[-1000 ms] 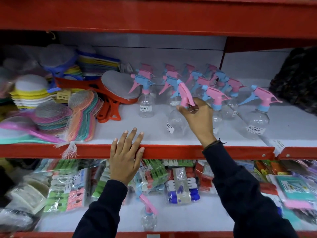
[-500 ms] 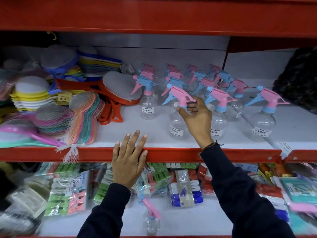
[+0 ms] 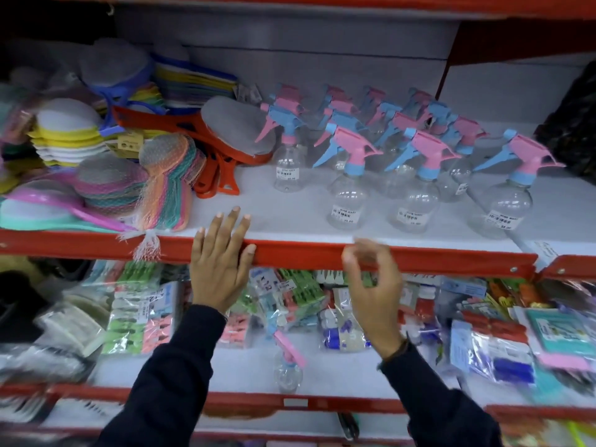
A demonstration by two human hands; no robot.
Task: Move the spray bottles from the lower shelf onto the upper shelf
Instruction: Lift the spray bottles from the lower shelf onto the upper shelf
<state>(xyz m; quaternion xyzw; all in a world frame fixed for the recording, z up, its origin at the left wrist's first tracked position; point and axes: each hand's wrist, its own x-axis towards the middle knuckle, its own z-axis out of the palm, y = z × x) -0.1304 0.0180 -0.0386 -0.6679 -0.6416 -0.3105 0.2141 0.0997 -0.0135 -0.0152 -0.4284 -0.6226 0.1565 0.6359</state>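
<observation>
Lower shelf [image 3: 338, 366]: one spray bottle [image 3: 288, 369] standing upright, in front of bagged goods.
Right hand [image 3: 374, 291]: empty, fingers loosely curled, blurred, before the red shelf edge [image 3: 306, 254].
Left hand [image 3: 219, 269]: flat and spread on that edge (holding nothing).
Upper shelf [image 3: 290, 217]: cluster of clear spray bottles [image 3: 416, 195], pink and blue triggers, all upright.

The right hand [image 3: 371, 285] is no longer gripping the pink trigger of the spray bottle [image 3: 350, 188]; it is hanging empty, fingers loosely curled, in front of the red front edge of the upper shelf [image 3: 419, 258]. That bottle is now standing upright by itself near the shelf's front edge, no longer tilted as it was a second ago
</observation>
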